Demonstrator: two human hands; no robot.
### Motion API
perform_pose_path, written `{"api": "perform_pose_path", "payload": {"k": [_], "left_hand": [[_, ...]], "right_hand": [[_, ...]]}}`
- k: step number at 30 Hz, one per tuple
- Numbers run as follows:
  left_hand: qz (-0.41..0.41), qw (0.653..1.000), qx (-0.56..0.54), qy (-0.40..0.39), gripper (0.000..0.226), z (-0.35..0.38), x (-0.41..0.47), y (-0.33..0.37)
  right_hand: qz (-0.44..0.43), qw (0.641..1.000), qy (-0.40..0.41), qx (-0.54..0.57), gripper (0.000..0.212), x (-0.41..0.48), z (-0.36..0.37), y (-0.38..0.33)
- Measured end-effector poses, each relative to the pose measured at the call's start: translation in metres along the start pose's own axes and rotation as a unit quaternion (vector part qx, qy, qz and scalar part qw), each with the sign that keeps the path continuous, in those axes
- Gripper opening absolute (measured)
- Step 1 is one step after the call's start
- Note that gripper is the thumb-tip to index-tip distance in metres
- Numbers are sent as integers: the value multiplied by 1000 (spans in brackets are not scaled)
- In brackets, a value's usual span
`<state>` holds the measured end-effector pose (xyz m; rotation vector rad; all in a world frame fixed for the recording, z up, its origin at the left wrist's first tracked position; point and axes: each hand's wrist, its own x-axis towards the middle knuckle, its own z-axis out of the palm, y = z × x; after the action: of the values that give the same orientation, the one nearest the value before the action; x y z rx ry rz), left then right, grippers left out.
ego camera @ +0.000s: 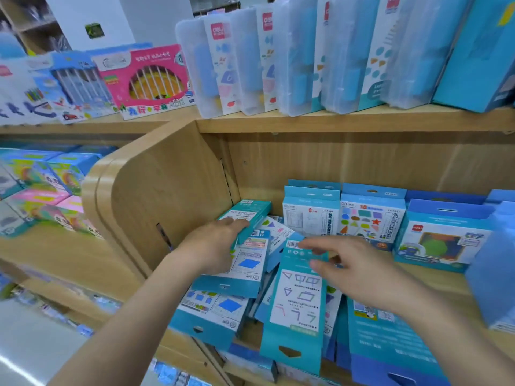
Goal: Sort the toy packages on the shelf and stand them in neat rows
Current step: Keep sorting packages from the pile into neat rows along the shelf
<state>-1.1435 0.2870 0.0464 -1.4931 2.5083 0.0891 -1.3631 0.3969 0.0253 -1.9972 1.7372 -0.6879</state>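
Several teal and blue toy packages lie jumbled on the middle wooden shelf (446, 280). My left hand (214, 246) grips a teal package (250, 215) tilted against the shelf's left side panel. My right hand (359, 266) hovers with spread fingers over the top end of a long teal package (298, 302) that lies face up on the pile; whether it touches is unclear. Behind the pile, three packages stand upright in a row: a white-and-teal one (310, 213), one with coloured shapes (370, 215), and a blue box (440, 238).
A curved wooden side panel (156, 190) bounds the shelf on the left. The shelf above holds clear plastic cases (292, 59) and a pink toy box (150, 79). A blue box (493, 277) stands at the right edge. Colourful boxes (41, 188) fill the neighbouring left shelf.
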Motion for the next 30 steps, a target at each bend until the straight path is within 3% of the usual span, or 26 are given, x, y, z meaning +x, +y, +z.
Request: {"api": "perform_pose_path", "payload": {"k": [5,8,11,15,19,22,26,30], "left_hand": [[-38,991,80,103,58,6,8,-6],[-64,969,55,232,27,-4,7,-15],[-64,920,-34,384,7,-22,-4,-15],[-67,834,-157,525,18,-45,-41,-8],[-51,765,-369,526,6,-65,-70,-2],[-38,739,-447,503,7,-68,-73,0],[8,716,-535,449,12,-65,-81,17],[11,692,-590,416,7,-64,-77,22]], "right_hand": [[-66,984,-107,-130,37,-6,24,-6],[-64,976,-126,-166,36,-6,31,0],[-60,978,-128,-152,37,-3,34,2],[-30,998,-15,-54,67,1,26,-4],[-53,994,86,47,78,13,8,-24],[-67,984,134,101,73,16,-1,-33],[-58,971,171,155,53,-14,-12,-32],[-55,948,159,272,28,-17,-17,-31]]}}
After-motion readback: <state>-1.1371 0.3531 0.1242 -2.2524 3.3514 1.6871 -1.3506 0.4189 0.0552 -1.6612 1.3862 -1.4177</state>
